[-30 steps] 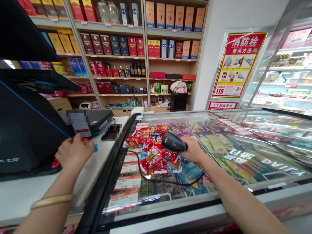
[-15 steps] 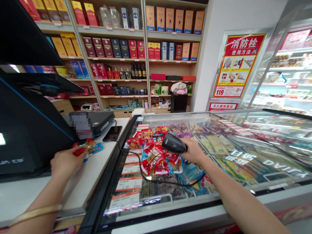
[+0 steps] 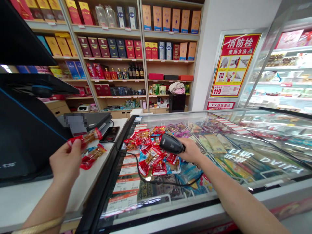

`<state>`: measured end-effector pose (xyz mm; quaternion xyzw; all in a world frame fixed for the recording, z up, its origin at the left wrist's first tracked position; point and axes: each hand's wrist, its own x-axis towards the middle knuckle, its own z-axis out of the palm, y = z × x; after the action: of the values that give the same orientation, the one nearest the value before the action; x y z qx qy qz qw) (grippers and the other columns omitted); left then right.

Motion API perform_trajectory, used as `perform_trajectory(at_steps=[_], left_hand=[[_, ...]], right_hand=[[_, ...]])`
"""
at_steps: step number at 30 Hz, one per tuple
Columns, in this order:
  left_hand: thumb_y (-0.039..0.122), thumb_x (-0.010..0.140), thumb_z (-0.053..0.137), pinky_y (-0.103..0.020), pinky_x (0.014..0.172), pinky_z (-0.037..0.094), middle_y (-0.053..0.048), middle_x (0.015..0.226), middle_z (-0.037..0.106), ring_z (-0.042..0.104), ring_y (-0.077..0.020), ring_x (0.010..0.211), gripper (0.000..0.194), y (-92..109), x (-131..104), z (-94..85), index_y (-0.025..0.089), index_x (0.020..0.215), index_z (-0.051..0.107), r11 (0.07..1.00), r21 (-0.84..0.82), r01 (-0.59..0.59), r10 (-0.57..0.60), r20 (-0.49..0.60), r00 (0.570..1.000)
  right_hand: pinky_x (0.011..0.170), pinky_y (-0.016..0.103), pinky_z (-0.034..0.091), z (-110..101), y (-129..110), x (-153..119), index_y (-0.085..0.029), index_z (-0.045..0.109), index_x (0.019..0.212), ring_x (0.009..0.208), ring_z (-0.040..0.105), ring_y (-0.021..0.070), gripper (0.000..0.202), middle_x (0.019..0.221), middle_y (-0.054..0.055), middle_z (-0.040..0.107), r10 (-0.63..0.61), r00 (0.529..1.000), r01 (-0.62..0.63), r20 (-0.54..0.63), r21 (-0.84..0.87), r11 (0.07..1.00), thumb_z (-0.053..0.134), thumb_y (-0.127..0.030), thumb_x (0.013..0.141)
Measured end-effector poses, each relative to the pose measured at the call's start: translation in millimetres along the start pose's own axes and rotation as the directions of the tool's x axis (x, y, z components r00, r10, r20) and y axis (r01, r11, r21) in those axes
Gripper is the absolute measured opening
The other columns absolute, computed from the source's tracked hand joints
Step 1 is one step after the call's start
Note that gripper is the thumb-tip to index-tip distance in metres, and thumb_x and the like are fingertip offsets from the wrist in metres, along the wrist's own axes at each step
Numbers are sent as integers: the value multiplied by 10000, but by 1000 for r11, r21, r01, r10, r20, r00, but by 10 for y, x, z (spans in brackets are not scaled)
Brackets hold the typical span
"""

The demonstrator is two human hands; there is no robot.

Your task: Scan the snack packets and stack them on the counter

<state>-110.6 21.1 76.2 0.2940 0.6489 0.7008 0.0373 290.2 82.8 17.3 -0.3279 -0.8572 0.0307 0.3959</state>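
Observation:
Between the thumb and fingers of my left hand is a red snack packet, raised a little over the white counter. Another snack packet, red and blue, shows just below it; whether it is held too I cannot tell. My right hand is closed around the handle of a black barcode scanner, its head pointing left. Under and beside the scanner, a pile of red and blue snack packets lies on the glass freezer lid. The scanner's black cable loops across the glass.
A black checkout terminal stands at the left on the white counter. Beyond my left hand are a dark flat device and a phone. The glass-topped freezer fills the right. Shelves of boxes line the back.
My left hand has lifted the red packet off the counter, and it now shows lengthwise. The second packet shows more fully below. My right hand with the scanner has hardly moved.

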Motion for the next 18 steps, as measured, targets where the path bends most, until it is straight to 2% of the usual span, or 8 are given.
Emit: perform_trajectory(at_steps=[2,3,5,7,9,12,15,18], left_hand=[[187,781,600,-391,812,555,-5,676,651,627,-174,744,61,163,-137,169,142,744,619,918,-344,195,-168,106,980],[147,779,604,-349,790,563,-12,700,667,635,-156,751,42,233,-213,263,134,742,617,857,-425,290,-227,193,955],[89,755,629,-282,771,563,-26,762,696,651,-133,781,37,324,-373,457,124,762,637,761,-477,440,-288,360,888],[75,701,682,-251,759,558,-30,808,710,658,-124,793,101,346,-537,643,125,787,665,728,-459,509,-289,468,835],[108,637,741,-251,735,557,-28,813,710,657,-128,767,160,314,-688,801,129,784,679,738,-451,501,-250,507,825],[218,576,798,-256,676,548,-24,780,702,635,-132,692,252,215,-845,944,131,788,694,816,-443,370,-147,460,876],[335,571,810,-253,636,533,-24,761,702,615,-137,654,351,93,-887,972,134,843,714,900,-380,211,-40,410,911],[400,582,801,-262,646,529,-32,755,704,619,-151,663,405,-18,-863,956,131,872,717,932,-332,143,1,398,917]], right_hand=[[717,295,495,-4,-9,2,-199,674,1015,811,678,224,274,917,76,731,5,1000,-5,-6,7,1000,651,-273,753],[717,296,492,-6,-14,4,-195,674,1020,812,677,224,277,918,78,731,7,1000,-7,-5,12,1000,650,-277,757],[713,294,485,-9,-20,8,-192,672,1029,804,675,219,278,909,75,730,9,1000,-9,3,24,1000,642,-279,768],[712,289,481,-11,-18,10,-192,668,1033,800,671,211,274,903,70,728,12,1000,-12,15,31,999,636,-276,774],[708,288,481,-10,-8,9,-189,665,1008,793,665,209,261,887,71,723,4,1000,-4,10,26,1000,641,-282,766],[715,295,487,-11,3,7,-188,655,959,794,657,215,231,871,79,713,-23,1000,23,1,8,1000,642,-298,756],[720,299,488,-20,-16,11,-193,642,921,792,654,217,196,864,83,703,-40,999,40,18,-5,999,637,-299,756],[713,293,488,-30,-52,15,-198,633,930,779,653,213,195,844,73,695,-51,997,52,49,-6,999,634,-268,749]])
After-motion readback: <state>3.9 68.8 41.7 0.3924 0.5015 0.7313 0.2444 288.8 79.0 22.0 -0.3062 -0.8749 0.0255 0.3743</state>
